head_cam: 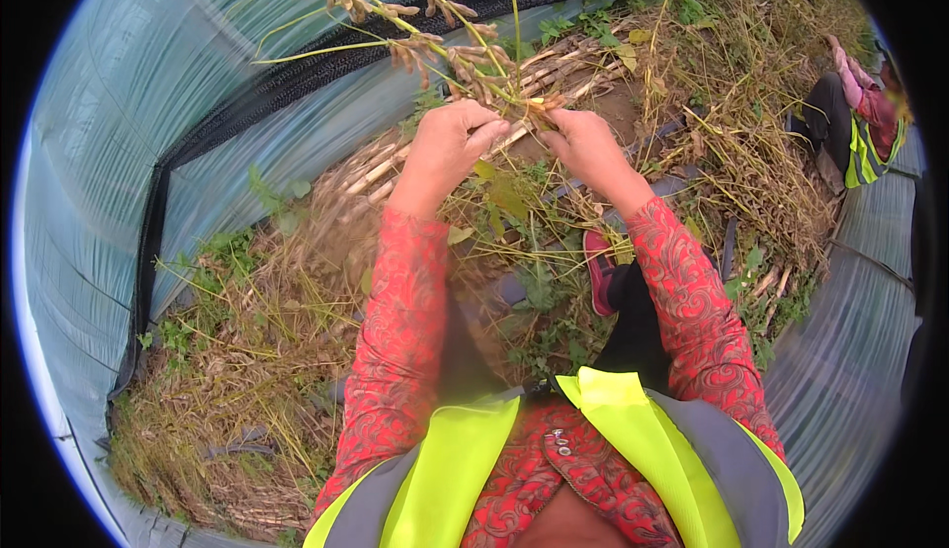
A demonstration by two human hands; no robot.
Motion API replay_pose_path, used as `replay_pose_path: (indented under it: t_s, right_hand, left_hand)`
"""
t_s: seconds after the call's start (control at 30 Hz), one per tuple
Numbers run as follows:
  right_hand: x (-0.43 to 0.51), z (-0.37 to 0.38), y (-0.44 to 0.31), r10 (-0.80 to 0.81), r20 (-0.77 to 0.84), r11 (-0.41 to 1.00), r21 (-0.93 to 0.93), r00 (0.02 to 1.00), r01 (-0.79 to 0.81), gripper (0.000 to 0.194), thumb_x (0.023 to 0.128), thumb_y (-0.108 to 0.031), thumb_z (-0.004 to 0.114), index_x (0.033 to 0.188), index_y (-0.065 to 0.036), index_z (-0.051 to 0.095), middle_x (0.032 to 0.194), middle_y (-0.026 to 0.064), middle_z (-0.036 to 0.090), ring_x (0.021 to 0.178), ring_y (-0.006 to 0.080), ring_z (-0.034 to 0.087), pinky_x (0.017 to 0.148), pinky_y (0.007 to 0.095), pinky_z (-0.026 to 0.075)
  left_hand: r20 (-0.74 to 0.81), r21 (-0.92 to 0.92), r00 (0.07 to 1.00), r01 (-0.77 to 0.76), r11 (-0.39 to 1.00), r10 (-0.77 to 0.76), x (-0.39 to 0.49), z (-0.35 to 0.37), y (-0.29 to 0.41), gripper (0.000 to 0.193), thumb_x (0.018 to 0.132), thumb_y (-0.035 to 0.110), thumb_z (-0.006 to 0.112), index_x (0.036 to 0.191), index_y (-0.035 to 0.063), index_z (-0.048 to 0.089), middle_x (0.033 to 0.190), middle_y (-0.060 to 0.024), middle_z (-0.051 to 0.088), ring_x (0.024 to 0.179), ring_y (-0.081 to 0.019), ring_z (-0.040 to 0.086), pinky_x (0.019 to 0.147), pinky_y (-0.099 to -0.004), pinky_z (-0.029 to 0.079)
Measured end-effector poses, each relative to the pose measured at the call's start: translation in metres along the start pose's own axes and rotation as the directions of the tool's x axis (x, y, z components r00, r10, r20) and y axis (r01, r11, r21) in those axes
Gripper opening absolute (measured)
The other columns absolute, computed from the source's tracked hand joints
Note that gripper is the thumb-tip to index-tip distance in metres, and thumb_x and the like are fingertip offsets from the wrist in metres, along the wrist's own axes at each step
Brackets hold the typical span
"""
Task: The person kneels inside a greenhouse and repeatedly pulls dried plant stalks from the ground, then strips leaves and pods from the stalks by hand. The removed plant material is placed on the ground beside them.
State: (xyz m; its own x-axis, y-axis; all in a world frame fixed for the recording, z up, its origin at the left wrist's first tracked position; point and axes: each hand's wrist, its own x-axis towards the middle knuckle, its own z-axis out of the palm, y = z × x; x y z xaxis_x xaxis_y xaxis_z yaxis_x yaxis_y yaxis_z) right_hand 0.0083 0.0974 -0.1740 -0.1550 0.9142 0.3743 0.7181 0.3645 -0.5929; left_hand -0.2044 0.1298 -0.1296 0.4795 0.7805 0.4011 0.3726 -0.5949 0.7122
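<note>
My left hand grips the lower part of a stalk with dry brown pods, which look like soybean pods. The stalk slants up and to the left from my fingers, with bare green-yellow side stems. My right hand is closed at the fingertips on a pod or stem piece close beside the stalk's base. Both hands are raised over the ground, a small gap apart. Whether the piece at my right fingertips is still joined to the stalk, I cannot tell.
Cut pale stalks lie on the soil behind my hands. Dried plants and green weeds cover the ground around my shoe. Plastic sheeting with a black mesh band curves along the left. Another person in a reflective vest sits at the far right.
</note>
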Motion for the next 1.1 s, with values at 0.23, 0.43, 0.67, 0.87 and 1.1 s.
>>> replay_pose_path:
  t_s: [0.23, 0.43, 0.67, 0.87, 1.1]
  right_hand:
    - [0.006, 0.004, 0.005, -0.102, -0.187, 0.98, -0.188, 0.977, 0.067, 0.009, 0.08, -0.006, 0.057, 0.087, -0.002, 0.061, 0.081, 0.0186, 0.062, 0.077, 0.0391, 0.062, 0.07, 0.0479, 0.05]
    - [0.003, 0.011, 0.0, -0.057, -0.036, 0.957, -0.286, 0.998, 0.044, 0.023, 0.078, -0.011, 0.063, 0.1, -0.006, 0.061, 0.088, 0.017, 0.064, 0.08, 0.037, 0.064, 0.069, 0.0462, 0.052]
    - [0.003, 0.004, 0.007, -0.024, -0.064, 0.984, -0.176, 0.998, 0.013, 0.02, 0.08, -0.014, 0.063, 0.098, -0.006, 0.06, 0.081, 0.0174, 0.064, 0.077, 0.0371, 0.064, 0.065, 0.047, 0.051]
    - [0.002, -0.013, 0.013, -0.009, -0.14, 0.977, -0.212, 0.99, -0.021, 0.02, 0.085, -0.01, 0.058, 0.103, -0.007, 0.066, 0.092, 0.0171, 0.065, 0.083, 0.0384, 0.063, 0.071, 0.0446, 0.052]
    - [-0.004, -0.024, 0.01, -0.119, -0.142, 0.988, -0.111, 0.983, 0.104, 0.022, 0.085, -0.006, 0.062, 0.107, -0.005, 0.066, 0.09, 0.0193, 0.065, 0.08, 0.0383, 0.063, 0.068, 0.0413, 0.051]
  left_hand:
    - [-0.292, -0.286, 0.932, 0.13, 0.95, -0.215, 0.008, 0.022, 0.019, 0.026, 0.088, 0.012, 0.067, 0.111, 0.0, 0.064, 0.074, -0.0008, 0.058, 0.06, -0.0068, 0.05, 0.059, -0.025, 0.046]
    - [-0.391, 0.022, 0.895, -0.226, 0.974, 0.216, 0.02, 0.022, 0.017, 0.012, 0.087, 0.008, 0.067, 0.094, -0.0006, 0.066, 0.073, -0.0059, 0.057, 0.063, -0.0162, 0.055, 0.059, -0.0277, 0.046]
    - [0.174, -0.078, 0.933, -0.306, 0.949, 0.315, -0.013, 0.037, 0.046, 0.014, 0.081, 0.016, 0.07, 0.084, 0.0025, 0.068, 0.076, -0.0102, 0.06, 0.071, -0.027, 0.061, 0.064, -0.0354, 0.048]
    - [-0.291, 0.116, 0.942, -0.139, 0.983, 0.168, -0.007, 0.001, 0.023, 0.013, 0.084, 0.016, 0.069, 0.089, 0.0043, 0.067, 0.086, -0.0089, 0.062, 0.08, -0.0245, 0.06, 0.073, -0.0344, 0.047]
    - [-0.604, 0.587, 0.729, 0.134, 0.799, 0.321, 0.001, -0.054, -0.037, 0.011, 0.084, 0.01, 0.066, 0.094, 0.0104, 0.066, 0.097, -0.0058, 0.065, 0.094, -0.0256, 0.061, 0.102, -0.047, 0.037]
